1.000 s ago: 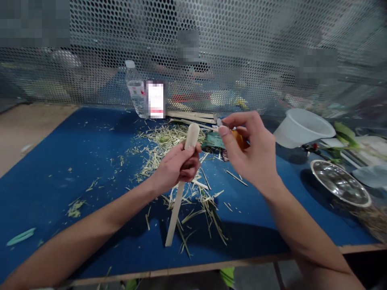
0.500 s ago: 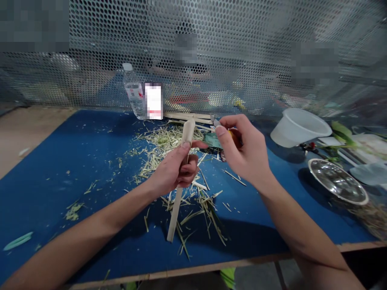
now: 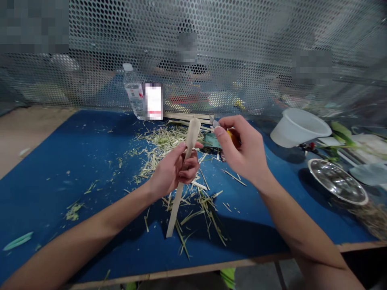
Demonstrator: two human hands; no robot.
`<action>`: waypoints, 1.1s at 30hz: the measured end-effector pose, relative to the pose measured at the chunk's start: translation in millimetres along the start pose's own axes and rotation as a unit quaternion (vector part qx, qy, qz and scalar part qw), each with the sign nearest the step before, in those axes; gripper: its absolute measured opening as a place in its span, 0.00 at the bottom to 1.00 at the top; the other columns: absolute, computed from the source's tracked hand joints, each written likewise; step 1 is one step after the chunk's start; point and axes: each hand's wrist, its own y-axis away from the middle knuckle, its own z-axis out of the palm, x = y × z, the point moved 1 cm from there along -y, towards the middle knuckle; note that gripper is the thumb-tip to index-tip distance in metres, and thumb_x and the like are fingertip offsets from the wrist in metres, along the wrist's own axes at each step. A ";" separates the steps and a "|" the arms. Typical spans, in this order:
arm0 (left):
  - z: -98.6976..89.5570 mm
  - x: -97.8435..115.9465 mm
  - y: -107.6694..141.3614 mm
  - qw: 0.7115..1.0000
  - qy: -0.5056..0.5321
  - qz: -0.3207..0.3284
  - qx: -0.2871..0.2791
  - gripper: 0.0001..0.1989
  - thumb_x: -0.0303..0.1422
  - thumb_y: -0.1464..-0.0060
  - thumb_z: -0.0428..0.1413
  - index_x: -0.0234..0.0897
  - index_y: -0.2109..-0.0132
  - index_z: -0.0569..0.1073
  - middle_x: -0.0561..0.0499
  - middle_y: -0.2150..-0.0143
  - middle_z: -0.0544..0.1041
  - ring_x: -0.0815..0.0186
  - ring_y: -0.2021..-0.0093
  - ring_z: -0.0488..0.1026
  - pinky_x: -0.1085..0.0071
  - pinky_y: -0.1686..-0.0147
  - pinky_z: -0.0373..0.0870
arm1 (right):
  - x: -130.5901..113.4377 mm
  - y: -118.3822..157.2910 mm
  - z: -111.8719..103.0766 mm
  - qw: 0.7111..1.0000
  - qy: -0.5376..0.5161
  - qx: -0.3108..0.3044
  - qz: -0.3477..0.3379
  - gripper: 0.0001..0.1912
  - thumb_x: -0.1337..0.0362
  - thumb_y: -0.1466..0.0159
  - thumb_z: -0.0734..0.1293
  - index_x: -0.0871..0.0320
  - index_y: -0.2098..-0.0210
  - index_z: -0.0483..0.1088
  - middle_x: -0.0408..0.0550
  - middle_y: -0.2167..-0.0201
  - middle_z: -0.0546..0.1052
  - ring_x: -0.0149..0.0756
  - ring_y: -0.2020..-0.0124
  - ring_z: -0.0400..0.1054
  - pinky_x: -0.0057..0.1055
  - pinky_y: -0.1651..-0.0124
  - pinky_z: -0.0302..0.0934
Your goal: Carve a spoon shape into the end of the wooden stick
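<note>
My left hand (image 3: 178, 169) is closed around a pale spoon-shaped strip of bamboo or wood (image 3: 193, 131). The strip's rounded head points up and away, and its long flat handle comes out below my fingers toward the table's near edge. My right hand (image 3: 243, 147) is closed on a small knife (image 3: 215, 122). A grey blade tip shows past the thumb and a bit of yellow-orange shows under the palm; my fingers hide the rest. The blade is to the right of the spoon head, apart from it. Thin pale shavings (image 3: 161, 139) lie scattered behind and below both hands.
On the blue tabletop (image 3: 99, 161), a water bottle (image 3: 133, 94) and a lit phone (image 3: 154, 100) stand against the perforated metal screen (image 3: 242, 48). To the right are a white plastic tub (image 3: 299, 129) and a steel bowl (image 3: 338, 181). A green piece (image 3: 211, 140) lies behind my hands.
The spoon-shaped strip has turned in my left hand, its broad face now showing more and its head shifted slightly right. My left thumb has slid lower. My right hand with the knife has barely moved.
</note>
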 end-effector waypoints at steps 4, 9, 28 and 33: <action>-1.8 -0.2 -0.2 0.999 0.039 -0.029 0.003 0.15 0.45 0.39 0.51 0.36 0.57 0.69 0.59 0.74 0.49 0.76 0.81 0.45 0.74 0.82 0.41 | -0.3 0.5 0.1 1.000 0.004 -0.002 -0.005 0.11 0.55 0.32 0.64 0.56 0.62 0.68 0.44 0.67 0.71 0.30 0.67 0.63 0.33 0.61 0.57; -0.6 1.5 -0.5 0.999 0.033 -0.011 0.008 0.14 0.41 0.39 0.50 0.34 0.58 0.69 0.58 0.74 0.52 0.76 0.80 0.48 0.74 0.82 0.42 | -0.6 1.8 1.0 0.999 0.013 -0.019 -0.023 0.10 0.56 0.32 0.64 0.56 0.60 0.68 0.44 0.67 0.71 0.30 0.67 0.64 0.32 0.63 0.58; -0.9 -1.9 -0.2 0.991 -0.107 0.074 0.034 0.06 0.37 0.34 0.50 0.40 0.58 0.67 0.59 0.75 0.59 0.79 0.83 0.47 0.80 0.84 0.44 | -9.4 6.8 3.3 0.968 0.133 -0.091 -0.194 0.11 0.61 0.32 0.63 0.56 0.52 0.72 0.46 0.63 0.78 0.30 0.68 0.71 0.27 0.70 0.59; -0.4 -1.9 0.2 0.989 -0.113 0.078 0.048 0.04 0.33 0.35 0.48 0.41 0.55 0.67 0.59 0.76 0.58 0.77 0.83 0.49 0.80 0.85 0.45 | -11.1 9.4 3.7 0.946 0.200 -0.067 -0.246 0.08 0.63 0.32 0.64 0.56 0.57 0.75 0.46 0.63 0.80 0.28 0.72 0.71 0.27 0.73 0.57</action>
